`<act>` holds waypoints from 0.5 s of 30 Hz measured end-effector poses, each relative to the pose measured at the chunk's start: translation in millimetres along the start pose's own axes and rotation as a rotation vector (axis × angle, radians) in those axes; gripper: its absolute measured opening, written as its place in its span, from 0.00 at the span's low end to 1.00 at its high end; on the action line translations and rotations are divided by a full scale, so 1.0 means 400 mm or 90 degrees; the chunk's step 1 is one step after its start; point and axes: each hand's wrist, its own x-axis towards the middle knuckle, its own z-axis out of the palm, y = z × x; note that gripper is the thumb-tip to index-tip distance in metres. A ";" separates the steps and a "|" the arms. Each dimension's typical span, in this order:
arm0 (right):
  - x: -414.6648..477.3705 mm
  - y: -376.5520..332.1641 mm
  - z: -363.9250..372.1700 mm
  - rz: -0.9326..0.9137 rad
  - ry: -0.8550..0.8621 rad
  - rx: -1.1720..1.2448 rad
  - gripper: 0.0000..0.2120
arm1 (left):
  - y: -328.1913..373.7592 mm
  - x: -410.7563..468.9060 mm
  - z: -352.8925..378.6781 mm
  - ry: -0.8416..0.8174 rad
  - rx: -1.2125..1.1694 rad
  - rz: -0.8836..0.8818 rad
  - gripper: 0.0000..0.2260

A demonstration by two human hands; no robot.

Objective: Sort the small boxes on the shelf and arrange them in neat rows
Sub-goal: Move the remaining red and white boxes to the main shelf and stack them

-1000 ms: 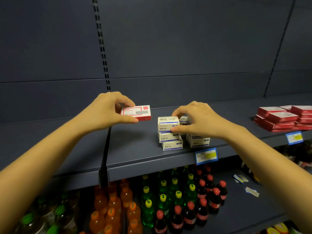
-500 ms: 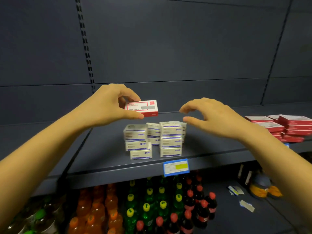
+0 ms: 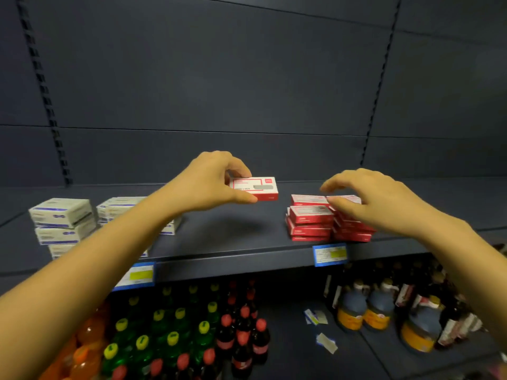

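Note:
My left hand (image 3: 211, 182) pinches a red and white small box (image 3: 256, 187) and holds it in the air above the dark shelf (image 3: 233, 239). Just right of it stand the stacks of red boxes (image 3: 310, 220) near the shelf's front edge. My right hand (image 3: 367, 198) hovers over the right stack with fingers curved, its thumb tip at the top box; it grips nothing. At the left stand stacks of white and blue boxes (image 3: 61, 215), partly hidden by my left forearm.
Blue price tags (image 3: 330, 255) hang on the shelf's front lip. Below are orange, green and red-capped bottles (image 3: 175, 338) and larger jugs (image 3: 373, 311) at the right. Loose paper tags (image 3: 315, 316) lie on the lower shelf. A dark back panel closes the rear.
The view has swung right: the white boxes are now at the left and the red stacks near centre. My left hand carried the red box over; my right hand left the white stack and reached the red one.

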 end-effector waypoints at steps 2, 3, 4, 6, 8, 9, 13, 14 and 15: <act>-0.015 0.050 -0.003 0.004 -0.005 0.003 0.12 | 0.033 0.031 0.048 -0.011 -0.012 -0.006 0.17; -0.021 0.072 -0.004 0.006 -0.009 0.004 0.12 | 0.046 0.049 0.069 -0.016 -0.019 -0.009 0.17; -0.026 0.092 -0.005 0.007 -0.012 0.004 0.12 | 0.058 0.068 0.088 -0.020 -0.023 -0.011 0.17; -0.032 0.127 -0.006 0.008 -0.009 0.008 0.12 | 0.076 0.109 0.121 -0.034 -0.028 -0.013 0.18; -0.034 0.151 -0.007 0.011 -0.005 0.014 0.12 | 0.089 0.151 0.149 -0.056 -0.034 -0.022 0.18; -0.033 0.159 -0.007 0.011 -0.005 0.014 0.12 | 0.092 0.171 0.161 -0.066 -0.038 -0.028 0.18; -0.021 0.182 -0.005 0.002 -0.006 0.022 0.12 | 0.095 0.234 0.206 -0.099 -0.050 -0.060 0.17; -0.018 0.186 -0.004 -0.001 -0.003 0.028 0.12 | 0.095 0.242 0.217 -0.111 -0.053 -0.067 0.17; -0.015 0.190 -0.003 -0.004 0.000 0.033 0.12 | 0.094 0.248 0.229 -0.126 -0.061 -0.075 0.16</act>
